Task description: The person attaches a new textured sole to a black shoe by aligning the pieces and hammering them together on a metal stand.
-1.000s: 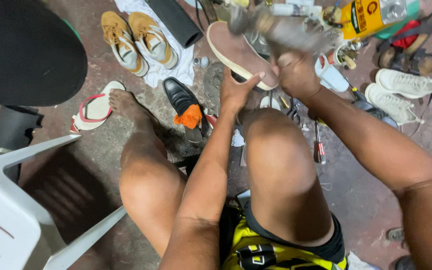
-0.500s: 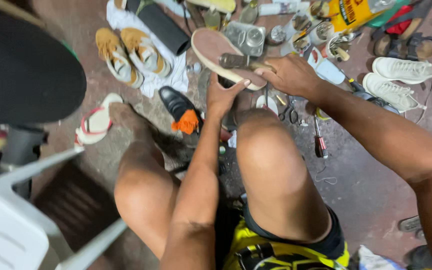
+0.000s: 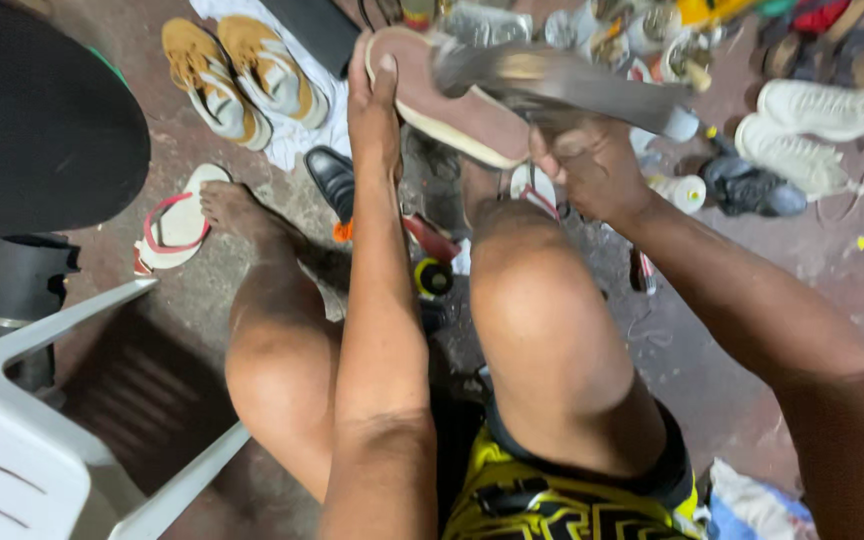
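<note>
While held up over the right knee (image 3: 537, 300), the shoe sole (image 3: 452, 100), pinkish with a pale rim, gripped at its heel end by the left hand (image 3: 372, 105), fingers wrapped round the edge, thumb on top. Right hand (image 3: 592, 170) clenched on a blurred grey tool (image 3: 562, 85) laid across the sole. Below on the floor (image 3: 742, 340): tan sneakers (image 3: 242, 75), black shoe (image 3: 332, 180), white sneakers (image 3: 812, 130), flip-flop (image 3: 177, 215).

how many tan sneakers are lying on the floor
2, side by side on a white cloth at the top left: one tan sneaker on the outside, the other tan sneaker beside it, nearer the left hand. More could be hidden in the clutter.
</note>
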